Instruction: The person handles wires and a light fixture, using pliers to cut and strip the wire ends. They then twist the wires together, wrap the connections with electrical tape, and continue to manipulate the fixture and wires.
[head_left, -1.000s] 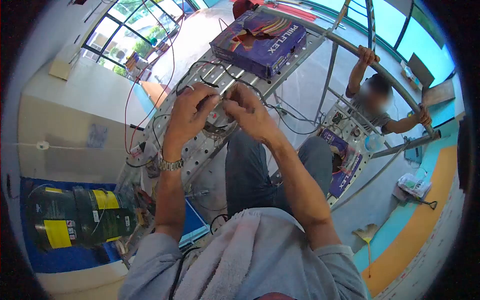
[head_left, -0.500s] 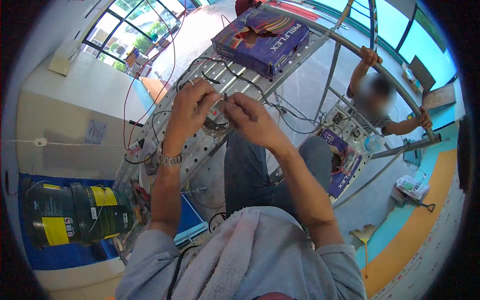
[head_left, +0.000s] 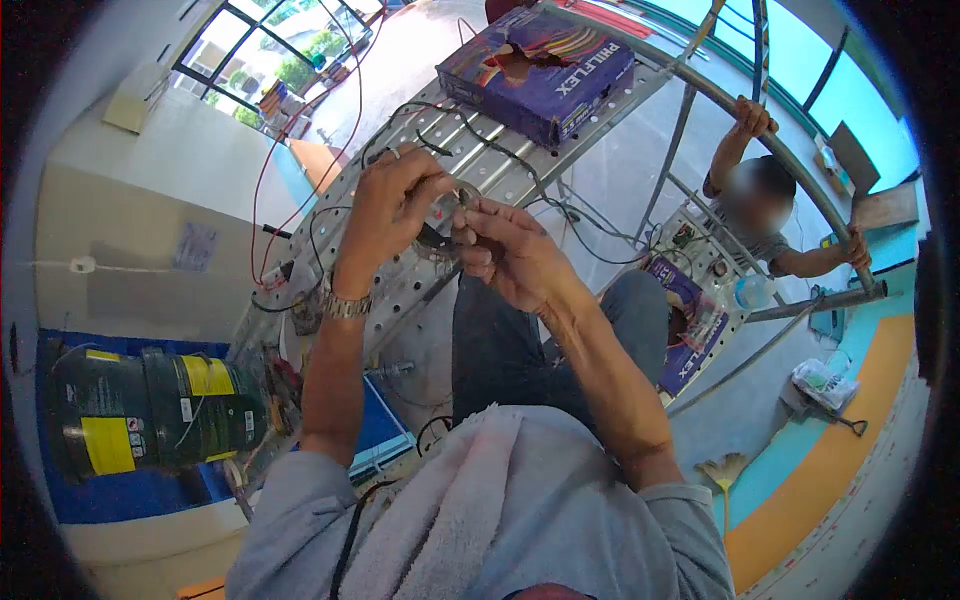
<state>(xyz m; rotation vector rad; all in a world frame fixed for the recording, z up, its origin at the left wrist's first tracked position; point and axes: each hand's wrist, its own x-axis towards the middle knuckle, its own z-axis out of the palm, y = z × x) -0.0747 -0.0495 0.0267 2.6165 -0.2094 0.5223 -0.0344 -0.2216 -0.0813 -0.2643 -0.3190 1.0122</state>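
My left hand [head_left: 390,212], a metal watch on its wrist, is closed in a pinch above the perforated metal platform [head_left: 480,182]. My right hand [head_left: 505,245] faces it, thumb and fingertips pinched together. A thin pale strip [head_left: 466,188] shows between the fingertips of both hands; what exactly they hold I cannot tell. Just below the left fingers is a dark band-like piece [head_left: 433,238]. A short black wire end [head_left: 434,144] lies beyond the left hand, and a longer black wire [head_left: 512,158] runs across the platform toward the right.
A torn purple PHILFLEX box [head_left: 540,75] sits on the platform's far end. At right, a person [head_left: 755,200] grips a curved scaffold pipe [head_left: 815,190]. Another purple box [head_left: 690,340] lies below them. Dark buckets [head_left: 155,415] stand at left, and red wire [head_left: 258,200] hangs nearby.
My right hand has turned and dropped slightly, showing more of its curled fingers. The pale strip between the hands shows more plainly. The whole view has shifted a little.
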